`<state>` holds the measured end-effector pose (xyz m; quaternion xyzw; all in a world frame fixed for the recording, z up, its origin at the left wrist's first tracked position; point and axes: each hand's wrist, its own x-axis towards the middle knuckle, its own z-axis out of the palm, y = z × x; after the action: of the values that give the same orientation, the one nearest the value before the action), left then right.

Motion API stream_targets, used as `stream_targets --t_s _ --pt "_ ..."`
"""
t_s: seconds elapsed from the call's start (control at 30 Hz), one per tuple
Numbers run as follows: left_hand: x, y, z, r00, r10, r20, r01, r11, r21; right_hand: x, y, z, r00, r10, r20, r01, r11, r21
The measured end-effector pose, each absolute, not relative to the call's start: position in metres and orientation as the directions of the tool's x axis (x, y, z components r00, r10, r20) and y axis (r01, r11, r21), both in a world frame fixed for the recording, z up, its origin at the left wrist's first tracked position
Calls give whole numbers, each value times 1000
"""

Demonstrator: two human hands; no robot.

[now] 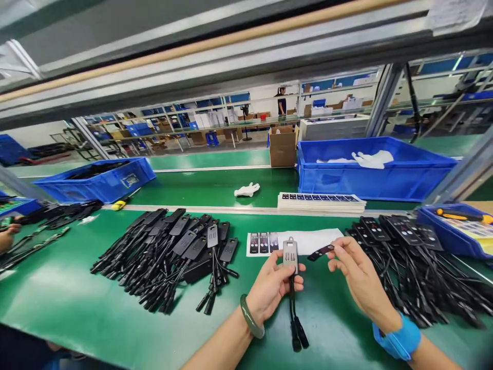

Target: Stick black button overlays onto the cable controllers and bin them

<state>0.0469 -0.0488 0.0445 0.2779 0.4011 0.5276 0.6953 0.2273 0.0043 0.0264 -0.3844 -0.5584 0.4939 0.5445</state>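
My left hand [274,288] is closed round a black controller box [290,255], held upright, with its short cables and plugs hanging below. To its right my right hand [356,272] pinches a thin dark label [320,252] by its right end, apart from the box. Behind both hands a white label sheet [304,240] lies on the green table [208,334], with a few dark labels at its left end. A pile of black boxes with cables [165,252] lies on the left, and another pile with labelled faces [408,234] on the right.
Beyond the sheet stand a stack of label sheets [321,203], a white glove [247,190], a large blue bin [365,177] and a cardboard box [283,146]. Another blue bin [100,180] is back left. A blue tray [454,236] sits far right. A co-worker's hand [7,236] shows far left.
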Motion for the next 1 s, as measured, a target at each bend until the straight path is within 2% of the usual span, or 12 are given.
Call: stream_targets --t_s 0.17,0.37,0.57,0.77,1.0 --pt "57 -56 40 219 955 -198 -402 274 874 230 0 37 -152 958 244 -103 230 -968" --pt "60 -58 33 324 928 -186 -391 310 866 225 -9 45 -183 950 254 59 269 -961" --pt "61 -60 32 406 898 -170 -382 336 861 220 -16 42 -220 959 178 71 198 -978" --pt "62 -61 32 435 887 -156 -393 343 853 219 -19 42 -218 968 128 60 144 -988" --pt "63 -61 32 436 887 -152 -393 339 855 219 -19 43 -203 969 142 84 162 -983"
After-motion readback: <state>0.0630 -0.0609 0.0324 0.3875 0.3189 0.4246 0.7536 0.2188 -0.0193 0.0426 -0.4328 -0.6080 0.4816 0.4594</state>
